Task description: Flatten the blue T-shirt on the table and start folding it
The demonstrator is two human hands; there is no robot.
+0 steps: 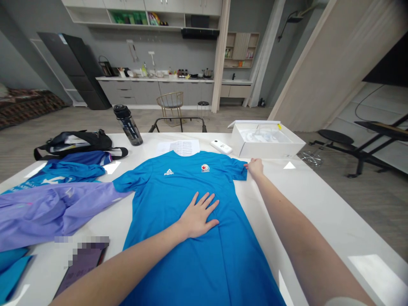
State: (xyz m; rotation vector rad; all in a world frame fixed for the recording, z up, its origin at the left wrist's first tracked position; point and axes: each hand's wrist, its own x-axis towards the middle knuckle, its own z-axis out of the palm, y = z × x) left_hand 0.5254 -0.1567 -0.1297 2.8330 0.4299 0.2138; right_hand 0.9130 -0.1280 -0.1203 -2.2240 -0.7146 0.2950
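A blue T-shirt (178, 187) lies spread face up on the white table (318, 204), its collar at the far side. White lettering and a round red-and-white badge mark its chest. My left hand (199, 214) rests flat on the front of the shirt, fingers spread. At the end of the sleeve on the right, my right hand (255, 167) pinches the hem between thumb and fingers. The other sleeve overlaps a lilac garment (57, 208) on the left.
Left of the shirt are more blue clothes (73, 172), a black bag (76, 142), a dark bottle (128, 125) and a phone (84, 263). Beyond the collar lie a printed sheet (186, 146), a white device (221, 146) and an open white box (264, 142).
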